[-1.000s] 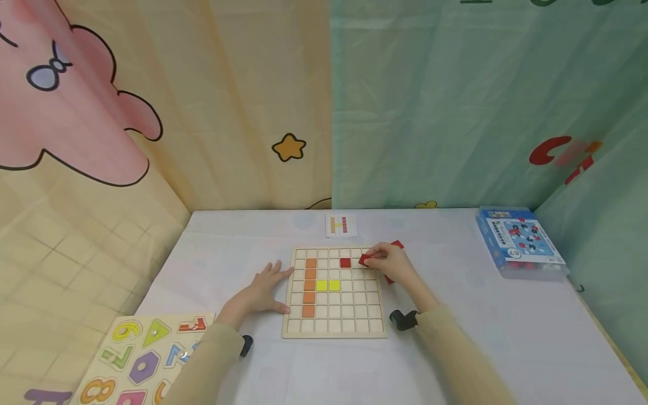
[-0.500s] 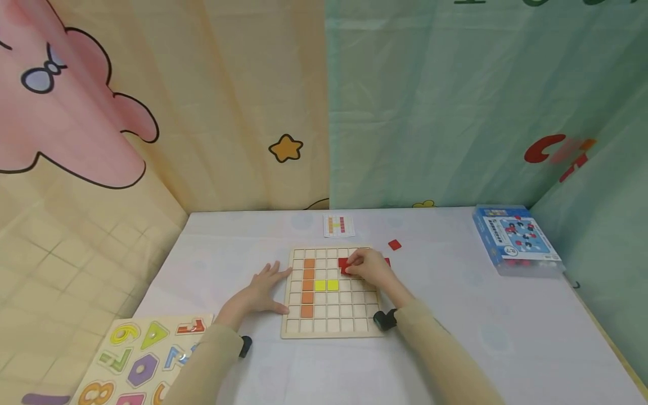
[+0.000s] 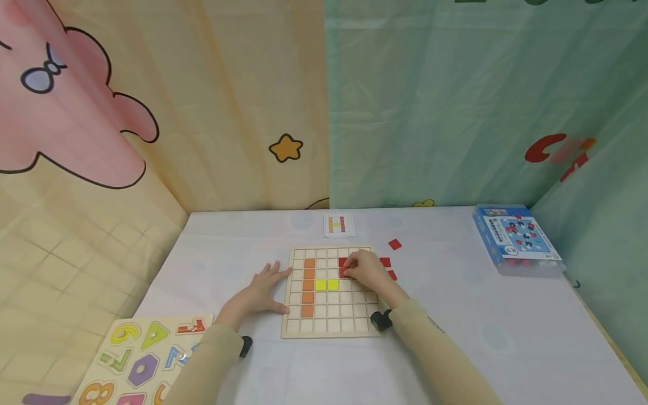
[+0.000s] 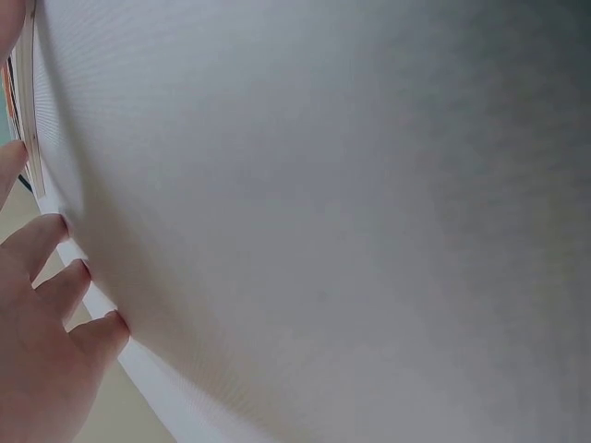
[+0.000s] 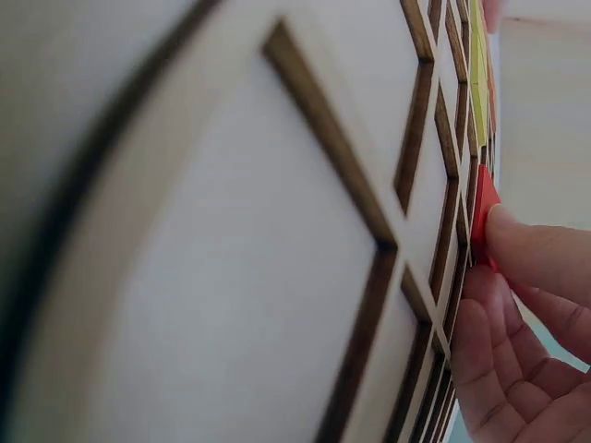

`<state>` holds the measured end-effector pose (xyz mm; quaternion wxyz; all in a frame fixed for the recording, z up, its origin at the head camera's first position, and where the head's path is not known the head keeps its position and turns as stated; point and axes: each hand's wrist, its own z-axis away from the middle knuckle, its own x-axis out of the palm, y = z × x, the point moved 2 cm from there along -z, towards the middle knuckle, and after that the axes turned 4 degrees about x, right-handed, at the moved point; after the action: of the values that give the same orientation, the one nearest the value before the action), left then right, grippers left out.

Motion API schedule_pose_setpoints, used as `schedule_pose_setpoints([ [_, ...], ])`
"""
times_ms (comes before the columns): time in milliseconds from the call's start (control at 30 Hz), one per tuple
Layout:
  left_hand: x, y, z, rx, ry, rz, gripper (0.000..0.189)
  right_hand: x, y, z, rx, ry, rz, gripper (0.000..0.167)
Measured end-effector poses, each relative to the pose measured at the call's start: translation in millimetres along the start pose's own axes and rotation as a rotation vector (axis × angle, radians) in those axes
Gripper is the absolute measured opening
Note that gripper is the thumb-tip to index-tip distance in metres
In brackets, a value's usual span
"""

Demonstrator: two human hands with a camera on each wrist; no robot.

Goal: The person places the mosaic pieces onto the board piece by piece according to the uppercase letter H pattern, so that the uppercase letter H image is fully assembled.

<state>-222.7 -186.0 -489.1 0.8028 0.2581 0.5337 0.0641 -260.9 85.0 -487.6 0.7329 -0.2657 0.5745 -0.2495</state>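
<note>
A wooden grid board (image 3: 334, 332) lies on the table, with a column of orange tiles (image 3: 307, 285) and two yellow tiles (image 3: 326, 285) in its cells. My right hand (image 3: 372, 274) is over its upper right part and pinches a red square tile (image 5: 481, 214) between thumb and finger, tilted against the grid in the right wrist view. Just above that spot, another red tile (image 3: 342, 261) sits in a cell, partly covered by my fingers. My left hand (image 3: 258, 289) rests with spread fingers at the board's left edge, thumb and index finger touching it.
Loose red tiles (image 3: 395, 244) lie right of the board. A small pattern card (image 3: 339, 225) is behind it. At the far right stands a blue box (image 3: 521, 239); a puzzle board (image 3: 121, 360) with numbers and shapes lies front left, partly under the left sleeve. Curtains close off the back.
My right hand has carried the red tile left from the board's right edge and lowered it to the cell below the first red tile. The left hand stays at the board's edge.
</note>
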Motion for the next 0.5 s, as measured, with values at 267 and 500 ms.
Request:
schedule_pose_setpoints([
  [267,-1.7,-0.1,1.5,0.019,0.001,0.012,0.103,-3,-1,7.1,-0.030,-0.005,0.040,0.009],
  [500,-1.1,-1.1,1.8,0.038,-0.006,0.014,0.103,-29,23,12.5,-0.050,0.069,-0.063,0.017],
])
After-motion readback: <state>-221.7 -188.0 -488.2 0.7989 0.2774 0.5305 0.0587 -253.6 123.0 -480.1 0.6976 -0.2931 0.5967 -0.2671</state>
